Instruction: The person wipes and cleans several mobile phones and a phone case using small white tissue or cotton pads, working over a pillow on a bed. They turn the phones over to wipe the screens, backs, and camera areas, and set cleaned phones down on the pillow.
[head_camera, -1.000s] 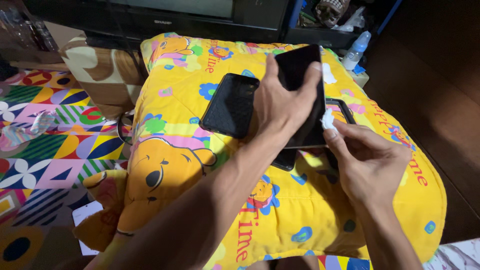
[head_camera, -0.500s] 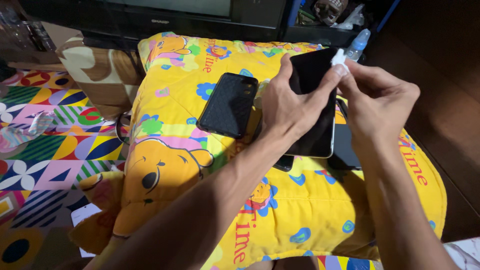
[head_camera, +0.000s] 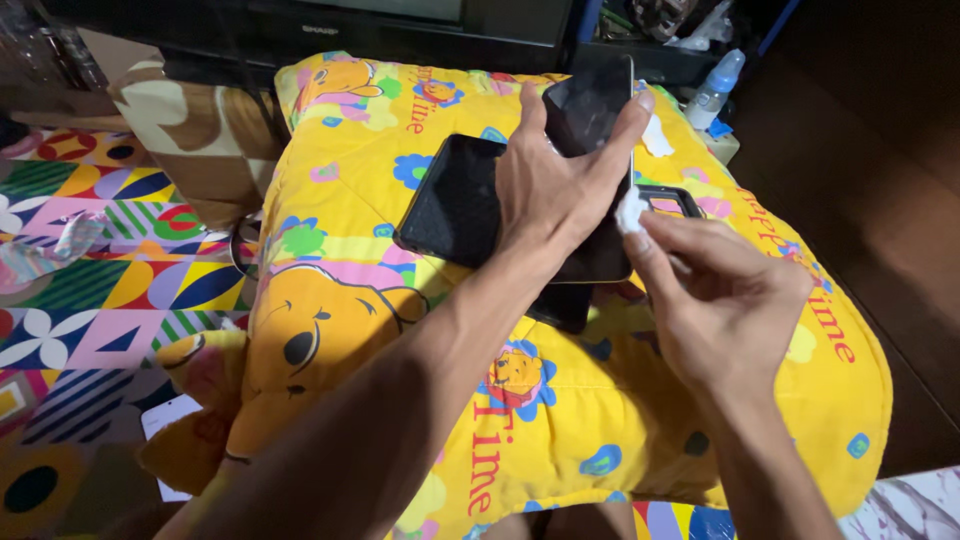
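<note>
A big yellow cartoon-print pillow fills the middle of the view, and everything else sits against it. To its left lies a patterned floor mat in many colours; beyond its far left corner sits a brown and cream cushion. On the pillow's upper middle lies a black phone case, face down and flat. Just right of that case, above the pillow, the left hand is wrapped around a dark smartphone, thumb on one edge and fingers on the other, the phone tilted upright. At the phone's right edge the right hand pinches a small white wipe between its fingertips, pressed against the phone. Off the pillow's far right corner stands a small spray bottle.
</note>
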